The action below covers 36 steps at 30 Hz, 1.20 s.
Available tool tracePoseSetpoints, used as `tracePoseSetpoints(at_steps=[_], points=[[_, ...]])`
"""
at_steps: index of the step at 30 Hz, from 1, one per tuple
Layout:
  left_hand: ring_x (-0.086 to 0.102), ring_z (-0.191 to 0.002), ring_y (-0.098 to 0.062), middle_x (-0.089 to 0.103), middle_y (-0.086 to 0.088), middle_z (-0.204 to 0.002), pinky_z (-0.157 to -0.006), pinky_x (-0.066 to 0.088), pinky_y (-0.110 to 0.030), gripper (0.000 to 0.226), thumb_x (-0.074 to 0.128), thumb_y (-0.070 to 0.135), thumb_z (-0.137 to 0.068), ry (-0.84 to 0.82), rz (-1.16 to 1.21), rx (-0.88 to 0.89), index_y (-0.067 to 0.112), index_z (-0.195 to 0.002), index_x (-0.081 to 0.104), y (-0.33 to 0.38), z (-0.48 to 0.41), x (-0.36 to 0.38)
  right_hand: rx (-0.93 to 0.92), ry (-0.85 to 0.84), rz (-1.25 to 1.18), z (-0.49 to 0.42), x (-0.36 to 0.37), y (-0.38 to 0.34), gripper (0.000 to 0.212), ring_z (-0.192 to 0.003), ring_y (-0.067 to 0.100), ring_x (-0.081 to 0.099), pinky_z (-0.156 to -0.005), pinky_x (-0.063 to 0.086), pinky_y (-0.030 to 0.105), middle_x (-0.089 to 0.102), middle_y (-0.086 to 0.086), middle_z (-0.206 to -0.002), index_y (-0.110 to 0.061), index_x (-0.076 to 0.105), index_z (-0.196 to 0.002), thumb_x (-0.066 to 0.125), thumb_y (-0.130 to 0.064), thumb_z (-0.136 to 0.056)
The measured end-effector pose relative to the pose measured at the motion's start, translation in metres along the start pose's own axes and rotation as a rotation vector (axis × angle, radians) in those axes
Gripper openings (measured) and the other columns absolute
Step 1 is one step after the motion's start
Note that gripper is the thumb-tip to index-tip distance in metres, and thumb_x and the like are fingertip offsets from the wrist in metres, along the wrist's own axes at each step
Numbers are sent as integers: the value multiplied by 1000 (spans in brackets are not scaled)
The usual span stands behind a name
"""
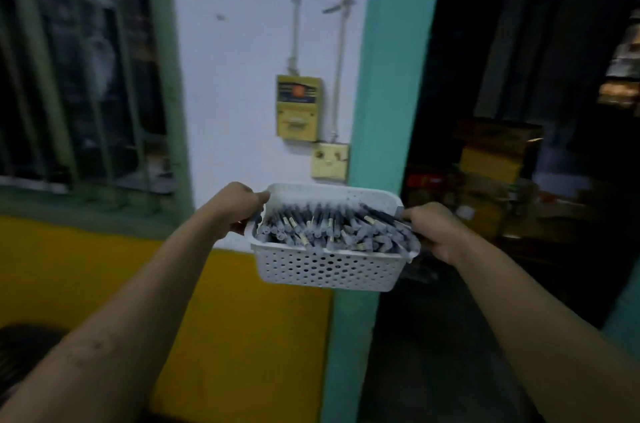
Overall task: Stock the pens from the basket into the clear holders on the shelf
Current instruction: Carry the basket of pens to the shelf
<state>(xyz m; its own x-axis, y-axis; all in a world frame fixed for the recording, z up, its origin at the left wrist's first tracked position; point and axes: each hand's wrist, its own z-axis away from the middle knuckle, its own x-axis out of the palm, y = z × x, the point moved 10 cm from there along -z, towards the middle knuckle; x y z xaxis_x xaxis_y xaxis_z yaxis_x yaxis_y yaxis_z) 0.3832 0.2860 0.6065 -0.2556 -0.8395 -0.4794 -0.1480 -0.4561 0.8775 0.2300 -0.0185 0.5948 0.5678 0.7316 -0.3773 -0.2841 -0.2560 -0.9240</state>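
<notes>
2 hands carry your white basket (329, 270) of pens (332, 232): left hand (239, 204) and right hand (433, 228) each grip an end rim, fingers curled

The basket (325, 270) is matt white plastic, its walls pierced all over with round holes. The pens (332, 228) in it have dark, faintly glossy plastic barrels, some with pale bands. The wall (242, 41) is smooth, painted matt white above and yellow below. The door frame (381, 93) has flat teal paint. The box (298, 107) and switch plate (329, 161) look like yellowed plastic. The window bars (45, 58) look like green-painted metal.
</notes>
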Motion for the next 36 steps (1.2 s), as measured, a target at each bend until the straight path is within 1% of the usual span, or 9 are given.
tracePoseSetpoints(at_steps=[5, 11, 13, 17, 20, 24, 29, 34, 36], points=[[57, -56, -25, 60, -15, -70, -47, 45, -25, 28, 54, 23, -97, 204, 5, -146, -1, -84, 60, -72, 31, -100, -72, -217, 11, 1, 124, -28, 16, -51, 22, 55, -50, 42, 25, 61, 17, -72, -6, 56, -75, 58, -9, -91], [56, -59, -26, 58, -14, -70, -48, 45, -28, 29, 51, 21, -98, 393, -8, -317, 3, -76, 56, -154, 64, -202, -120, -445, 59, 19, 266, -67, 17, -38, 17, 51, -37, 36, 17, 55, 13, -65, -2, 53, -80, 54, -9, -96], [57, -63, -26, 59, -14, -73, -51, 47, -29, 29, 51, 22, -98, 437, -3, -366, 3, -78, 57, -181, 76, -236, -142, -502, 65, 27, 314, -83, 14, -42, 17, 54, -34, 35, 15, 58, 14, -68, -1, 56, -84, 54, -9, -96], [57, -61, -23, 60, -13, -74, -47, 44, -26, 29, 49, 23, -100, 525, -6, -440, 3, -80, 58, -231, 101, -307, -187, -600, 92, 48, 415, -117, 19, -59, 26, 60, -47, 46, 26, 63, 17, -77, -2, 57, -77, 59, -13, -93], [55, -57, -22, 58, -14, -71, -46, 44, -27, 30, 50, 22, -99, 570, 30, -477, 3, -78, 58, -272, 120, -358, -221, -679, 123, 72, 486, -138, 20, -76, 33, 69, -62, 51, 38, 70, 21, -87, 3, 63, -87, 61, -16, -91], [65, -78, -31, 65, -24, -88, -69, 60, -44, 33, 55, 27, -97, 657, 84, -506, -4, -96, 64, -324, 147, -417, -285, -768, 183, 105, 573, -160, 18, -60, 25, 61, -56, 46, 31, 65, 17, -73, -2, 62, -78, 59, -13, -91], [59, -59, -21, 62, -14, -78, -41, 49, -22, 27, 52, 25, -99, 771, 167, -552, 0, -92, 60, -381, 186, -468, -335, -859, 220, 144, 672, -176, 33, -54, 22, 46, -51, 36, 29, 50, 12, -63, -8, 46, -65, 57, -17, -95], [58, -63, -24, 62, -14, -81, -54, 52, -30, 31, 52, 27, -100, 888, 241, -632, -2, -91, 60, -432, 234, -498, -368, -997, 259, 188, 762, -180, 33, -66, 25, 52, -57, 41, 38, 52, 16, -70, -10, 50, -68, 61, -26, -94], [58, -62, -25, 62, -15, -81, -50, 52, -29, 31, 52, 26, -99, 946, 259, -671, -3, -92, 60, -449, 253, -508, -376, -1045, 295, 206, 798, -177, 30, -68, 25, 52, -59, 40, 40, 53, 16, -72, -10, 51, -69, 63, -26, -92]])
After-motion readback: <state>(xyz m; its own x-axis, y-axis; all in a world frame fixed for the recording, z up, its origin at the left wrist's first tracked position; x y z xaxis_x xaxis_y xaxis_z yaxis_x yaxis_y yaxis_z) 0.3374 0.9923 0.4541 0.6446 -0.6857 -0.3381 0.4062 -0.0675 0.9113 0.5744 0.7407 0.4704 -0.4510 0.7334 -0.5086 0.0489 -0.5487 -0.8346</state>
